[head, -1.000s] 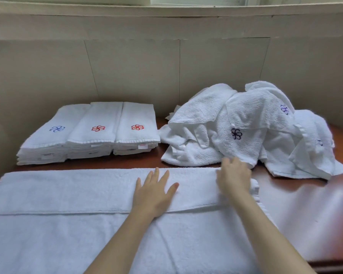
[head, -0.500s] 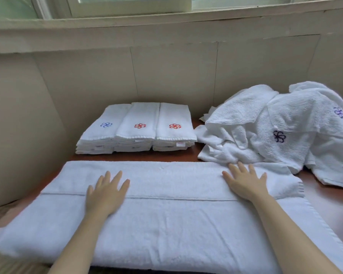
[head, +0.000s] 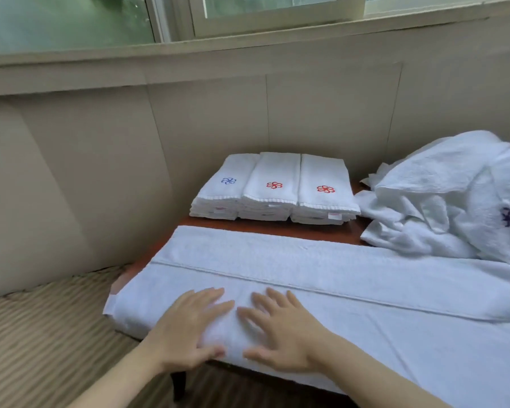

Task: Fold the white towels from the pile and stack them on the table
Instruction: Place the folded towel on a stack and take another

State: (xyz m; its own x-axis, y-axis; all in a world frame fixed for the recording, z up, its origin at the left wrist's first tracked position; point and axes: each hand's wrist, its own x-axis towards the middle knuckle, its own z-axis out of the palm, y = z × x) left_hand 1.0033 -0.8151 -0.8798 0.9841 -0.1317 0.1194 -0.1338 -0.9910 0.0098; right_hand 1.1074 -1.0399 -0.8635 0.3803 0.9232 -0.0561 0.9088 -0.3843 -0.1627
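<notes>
While the left hand and right hand pressed flat, fingers spread, gripping nothing, the half-folded white towel covered the table.

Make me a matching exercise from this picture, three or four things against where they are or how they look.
Things:
1. left stack
2. right stack
3. unfolded pile
4. spread towel

Descriptions:
A. crumpled, far right
B. blue flower on top
C. flat under left hand and right hand
D. red flower, nearest the pile

Pairs: 1-B, 2-D, 3-A, 4-C
</notes>
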